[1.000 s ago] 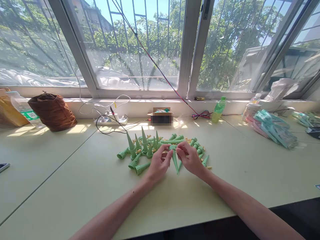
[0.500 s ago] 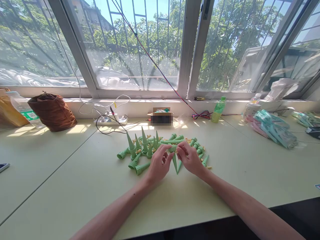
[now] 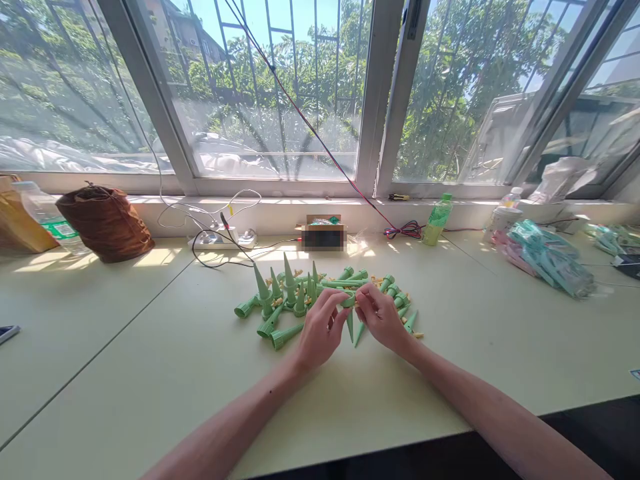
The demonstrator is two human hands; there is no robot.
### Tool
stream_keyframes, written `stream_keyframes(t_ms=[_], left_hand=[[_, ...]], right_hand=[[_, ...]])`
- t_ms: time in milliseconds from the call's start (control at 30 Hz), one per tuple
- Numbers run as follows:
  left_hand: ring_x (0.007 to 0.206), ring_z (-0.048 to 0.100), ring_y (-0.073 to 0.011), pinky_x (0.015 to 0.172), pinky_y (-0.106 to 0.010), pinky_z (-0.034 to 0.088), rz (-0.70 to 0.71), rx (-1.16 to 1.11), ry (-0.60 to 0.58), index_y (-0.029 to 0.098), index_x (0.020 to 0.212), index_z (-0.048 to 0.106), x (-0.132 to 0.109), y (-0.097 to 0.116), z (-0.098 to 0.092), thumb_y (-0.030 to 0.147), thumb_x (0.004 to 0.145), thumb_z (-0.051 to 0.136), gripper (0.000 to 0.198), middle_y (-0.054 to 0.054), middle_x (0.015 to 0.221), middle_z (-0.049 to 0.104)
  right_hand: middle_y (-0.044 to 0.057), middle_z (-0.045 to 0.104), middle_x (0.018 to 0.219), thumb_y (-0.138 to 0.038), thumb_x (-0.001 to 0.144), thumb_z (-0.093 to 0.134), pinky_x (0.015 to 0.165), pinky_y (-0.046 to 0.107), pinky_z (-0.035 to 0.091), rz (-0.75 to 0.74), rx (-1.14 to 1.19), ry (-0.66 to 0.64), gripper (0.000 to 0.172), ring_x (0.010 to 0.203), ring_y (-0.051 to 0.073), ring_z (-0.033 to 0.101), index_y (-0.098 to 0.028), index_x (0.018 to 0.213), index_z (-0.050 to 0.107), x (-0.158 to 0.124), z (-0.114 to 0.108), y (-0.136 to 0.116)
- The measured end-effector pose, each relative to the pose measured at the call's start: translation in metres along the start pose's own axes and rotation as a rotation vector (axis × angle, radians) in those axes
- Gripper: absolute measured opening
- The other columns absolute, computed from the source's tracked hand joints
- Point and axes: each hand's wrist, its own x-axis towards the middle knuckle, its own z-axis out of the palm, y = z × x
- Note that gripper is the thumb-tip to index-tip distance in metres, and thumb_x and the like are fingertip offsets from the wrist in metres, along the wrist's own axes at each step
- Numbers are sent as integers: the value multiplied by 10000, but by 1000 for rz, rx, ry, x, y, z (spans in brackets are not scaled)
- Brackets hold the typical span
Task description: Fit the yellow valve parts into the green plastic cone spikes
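Note:
A heap of green cone-shaped spikes [image 3: 280, 297] with small tan pieces among them lies on the pale table [image 3: 150, 360]; some stand upright, others lie flat. My left hand [image 3: 320, 330] and my right hand [image 3: 383, 317] meet just in front of the heap. Both pinch one green spike [image 3: 349, 313] at its wide top end, its tip hanging down toward me. A second spike [image 3: 359, 332] lies on the table beneath it.
A brown bag [image 3: 105, 223], a water bottle [image 3: 47, 217], a power strip with cables [image 3: 220, 240], a small box [image 3: 323, 233] and a green bottle [image 3: 437, 219] line the window side. Teal and pink packets [image 3: 545, 257] lie at the right.
The held spike has turned from slanting to nearly upright and risen slightly; my fingers have closed tighter round its wide end. The heap has not moved.

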Motion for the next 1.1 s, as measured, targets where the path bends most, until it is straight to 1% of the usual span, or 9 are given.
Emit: stream_keyframes(t_ms=[267,500,733,933,1100], left_hand=[[592,524,-82,593,-231,477,69,84,3,199,1086,593,-2,-1,0,248,988,450,180,-97,1060,589],[560,518,-66,600,-228,487,107,104,-6,204,1089,623,-4,-3,0,238,985,459,197,-109,1106,597],[599,559,-83,610,-215,495,112,154,-3,207,1054,649,-3,-1,-1,292,995,441,232,-112,1096,625],[671,612,-93,613,-199,484,177,186,-41,201,1101,616,-3,-3,-2,209,994,425,219,-129,1122,617],[697,633,-104,599,-201,468,181,195,-104,204,1118,605,-3,-7,-4,199,992,423,221,-128,1147,609]], right_hand=[[-45,446,554,-467,1012,391,467,259,314,29,50,-5,326,472,127,395,-239,782,423,0,1,2],[-50,414,553,-470,1012,394,456,259,303,41,103,-14,343,465,122,383,-239,758,403,1,2,3],[-49,417,566,-457,1011,392,452,255,296,33,66,-20,352,463,113,363,-233,739,390,2,0,2],[-37,434,580,-431,1006,399,458,250,311,42,27,-37,340,488,121,379,-230,731,404,3,-1,3],[-35,425,584,-378,997,405,468,250,317,33,15,-28,327,501,124,374,-229,706,390,4,1,6]])
